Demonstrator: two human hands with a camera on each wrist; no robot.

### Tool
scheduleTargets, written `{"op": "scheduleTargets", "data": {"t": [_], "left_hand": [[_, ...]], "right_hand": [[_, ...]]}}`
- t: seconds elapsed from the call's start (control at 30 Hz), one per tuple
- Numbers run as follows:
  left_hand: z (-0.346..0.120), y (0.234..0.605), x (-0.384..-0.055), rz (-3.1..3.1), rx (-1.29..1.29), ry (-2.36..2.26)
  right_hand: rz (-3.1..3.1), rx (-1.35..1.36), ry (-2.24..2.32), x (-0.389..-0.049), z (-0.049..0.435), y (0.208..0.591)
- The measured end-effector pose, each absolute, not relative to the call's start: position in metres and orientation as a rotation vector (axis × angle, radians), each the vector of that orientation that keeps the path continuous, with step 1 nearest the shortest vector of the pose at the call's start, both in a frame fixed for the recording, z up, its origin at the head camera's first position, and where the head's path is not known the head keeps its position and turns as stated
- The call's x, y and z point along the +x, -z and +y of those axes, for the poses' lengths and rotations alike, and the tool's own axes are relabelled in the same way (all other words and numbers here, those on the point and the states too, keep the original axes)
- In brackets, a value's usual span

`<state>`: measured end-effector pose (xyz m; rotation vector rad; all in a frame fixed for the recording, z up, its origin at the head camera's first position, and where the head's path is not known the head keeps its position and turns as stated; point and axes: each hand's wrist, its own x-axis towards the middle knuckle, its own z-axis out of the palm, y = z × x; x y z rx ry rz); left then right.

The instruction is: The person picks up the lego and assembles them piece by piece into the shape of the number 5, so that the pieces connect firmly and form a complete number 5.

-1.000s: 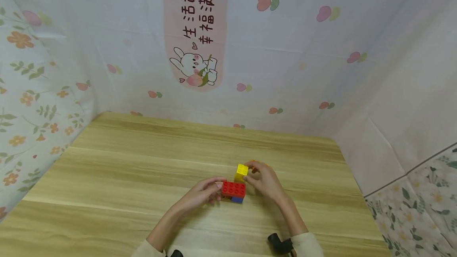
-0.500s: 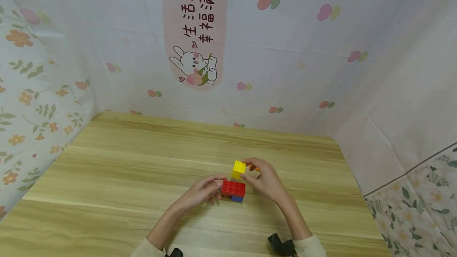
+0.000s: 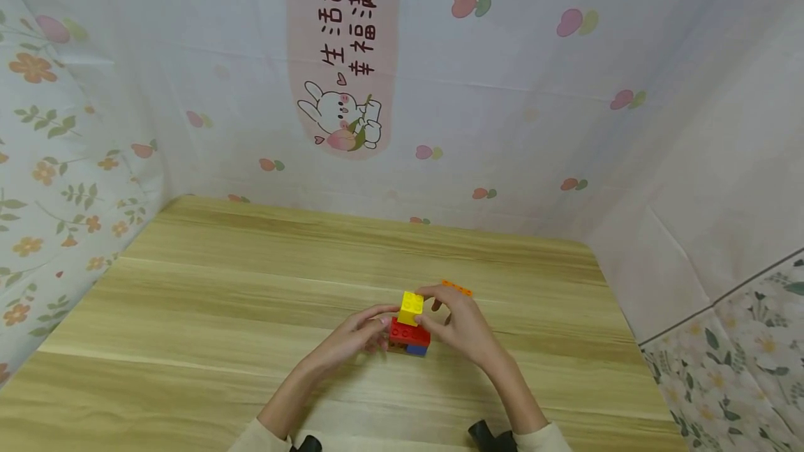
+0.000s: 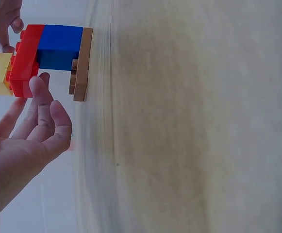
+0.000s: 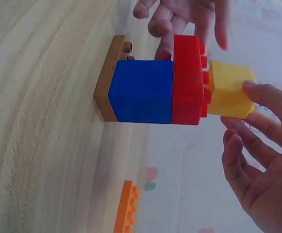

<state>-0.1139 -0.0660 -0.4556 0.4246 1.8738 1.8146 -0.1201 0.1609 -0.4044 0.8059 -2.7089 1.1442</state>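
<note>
My right hand [image 3: 461, 323] pinches a yellow toy building brick [image 3: 411, 307] between thumb and fingers. The brick sits on the studs of a red brick [image 5: 187, 82], tilted slightly in the right wrist view; I cannot tell whether it is pressed down fully. Below the red brick is a blue brick [image 5: 143, 92], standing on one end of a flat brown plate [image 4: 84, 65] on the table. At the stack's left end, my left hand [image 3: 352, 337] has loosely bent fingers beside the red brick. One fingertip looks to touch it, without a clear grip.
Behind my right hand, an orange studded plate [image 3: 457, 288] lies on the wooden table [image 3: 251, 277]. A printed curtain [image 3: 515, 103] hangs along the back and sides. Black wrist-mounted parts [image 3: 493, 438] show near the sleeves.
My right hand has carried the yellow brick from behind the red brick leftward and forward onto its top. The orange plate shows more fully now. The left hand has barely moved.
</note>
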Motion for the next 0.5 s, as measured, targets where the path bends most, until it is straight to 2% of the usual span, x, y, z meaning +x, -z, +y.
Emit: {"op": "scheduleTargets", "data": {"t": [0.5], "left_hand": [[-0.0669, 0.4524, -0.1118, 1.896, 0.443, -1.810]], "right_hand": [[-2.711, 0.838, -1.123, -0.1130, 0.1544, 0.4049]]}}
